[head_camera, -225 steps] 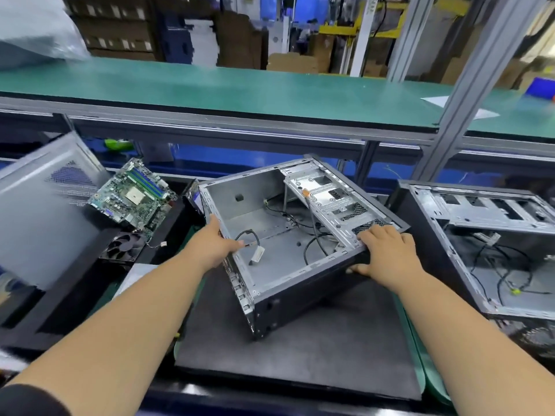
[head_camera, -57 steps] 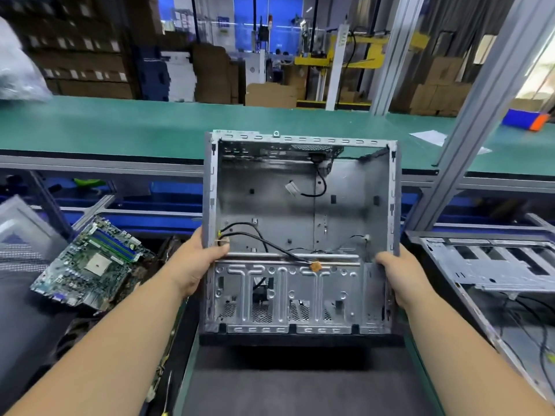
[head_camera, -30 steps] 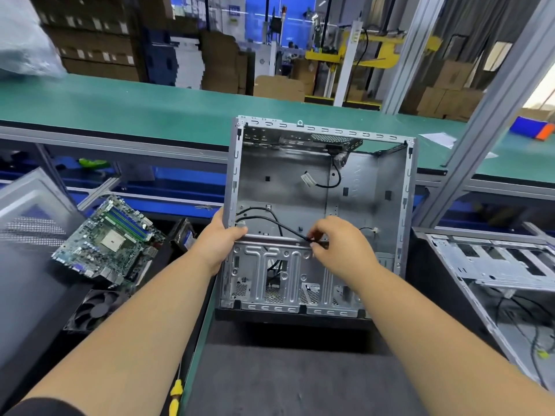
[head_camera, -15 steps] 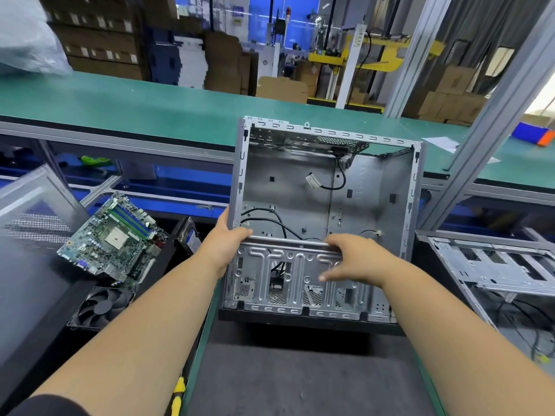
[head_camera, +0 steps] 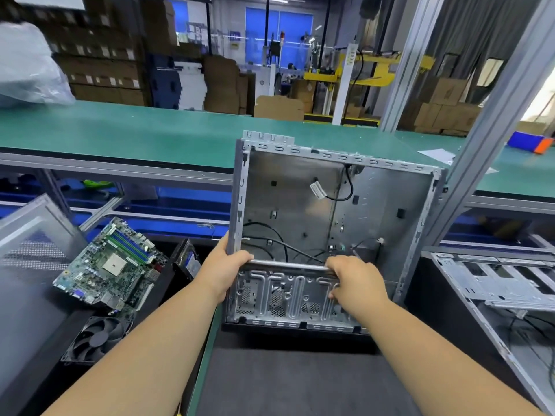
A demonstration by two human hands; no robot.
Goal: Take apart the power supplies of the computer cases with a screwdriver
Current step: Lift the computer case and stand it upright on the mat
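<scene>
Case (head_camera: 300, 199) upright, gutted; loose cables remain. Left hand (head_camera: 223, 273) grips its crossbar, right hand (head_camera: 356, 282) too. Motherboard (head_camera: 111, 262) lies left of it.

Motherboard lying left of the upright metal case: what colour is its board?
Green, with a pale square socket in the middle; the green motherboard shows best in the head view.

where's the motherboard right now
In the head view the motherboard lies at the left, tilted, just left of the left hand, with the black fan below it.
</scene>
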